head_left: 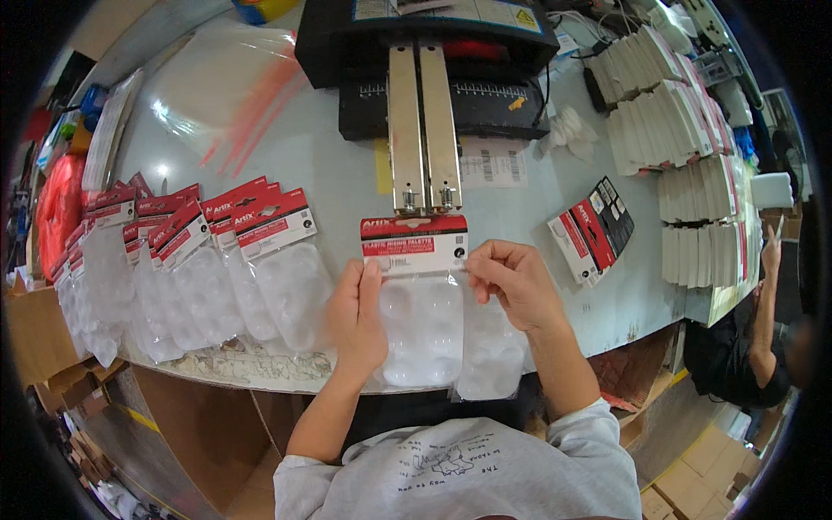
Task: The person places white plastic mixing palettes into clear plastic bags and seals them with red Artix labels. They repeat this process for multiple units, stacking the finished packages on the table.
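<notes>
White palette (422, 334) between both hands (357, 316) (517, 284)

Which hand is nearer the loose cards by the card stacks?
The right hand: in the picture, left of and below the loose cards. The left hand is farther, at the left edge of the palette pack.

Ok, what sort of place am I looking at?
Most likely a packing workshop: there's a black machine with metal rails, bagged plastic palettes heaped at left, and stacks of folded cards at right.
</notes>
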`<action>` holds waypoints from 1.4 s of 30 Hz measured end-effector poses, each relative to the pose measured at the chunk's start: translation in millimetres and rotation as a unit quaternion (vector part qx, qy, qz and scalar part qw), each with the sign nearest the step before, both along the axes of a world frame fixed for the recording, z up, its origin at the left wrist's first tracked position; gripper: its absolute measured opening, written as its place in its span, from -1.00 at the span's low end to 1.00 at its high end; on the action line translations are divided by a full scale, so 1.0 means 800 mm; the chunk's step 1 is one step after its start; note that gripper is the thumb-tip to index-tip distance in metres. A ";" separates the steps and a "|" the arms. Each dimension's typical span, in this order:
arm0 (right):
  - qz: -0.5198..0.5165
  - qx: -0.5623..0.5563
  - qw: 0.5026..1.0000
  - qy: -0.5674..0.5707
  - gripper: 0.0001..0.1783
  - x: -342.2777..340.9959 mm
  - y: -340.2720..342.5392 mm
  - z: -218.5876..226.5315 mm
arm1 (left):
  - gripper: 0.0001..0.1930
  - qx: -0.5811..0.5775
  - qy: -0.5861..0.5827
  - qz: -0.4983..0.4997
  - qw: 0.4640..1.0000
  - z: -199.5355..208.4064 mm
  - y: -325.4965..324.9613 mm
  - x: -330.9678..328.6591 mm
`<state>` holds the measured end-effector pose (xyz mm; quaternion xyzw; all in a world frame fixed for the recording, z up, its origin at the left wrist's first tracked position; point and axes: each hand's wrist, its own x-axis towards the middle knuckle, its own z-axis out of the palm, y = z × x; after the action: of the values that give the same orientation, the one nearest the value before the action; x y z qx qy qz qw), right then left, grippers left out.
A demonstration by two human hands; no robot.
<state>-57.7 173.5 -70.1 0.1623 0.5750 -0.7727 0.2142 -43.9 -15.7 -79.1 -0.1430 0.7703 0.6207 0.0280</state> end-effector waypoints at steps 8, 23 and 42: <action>-0.019 -0.010 1.000 0.003 -0.89 0.005 0.001 -0.011 | -0.73 0.063 0.036 0.014 0.997 -0.009 0.000 0.000; -0.074 -0.131 0.989 0.004 -0.94 -0.018 -0.008 -0.017 | -0.71 0.157 -0.044 0.048 0.985 -0.012 -0.002 -0.041; -0.065 0.035 0.994 0.080 -0.87 -0.035 -0.012 -0.034 | -0.68 0.097 0.052 0.023 0.994 -0.042 0.006 -0.054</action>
<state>-85.8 163.5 -97.4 0.1440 0.6054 -0.7749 0.1108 -87.3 -10.9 -112.5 -0.1243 0.7034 0.6997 -0.0127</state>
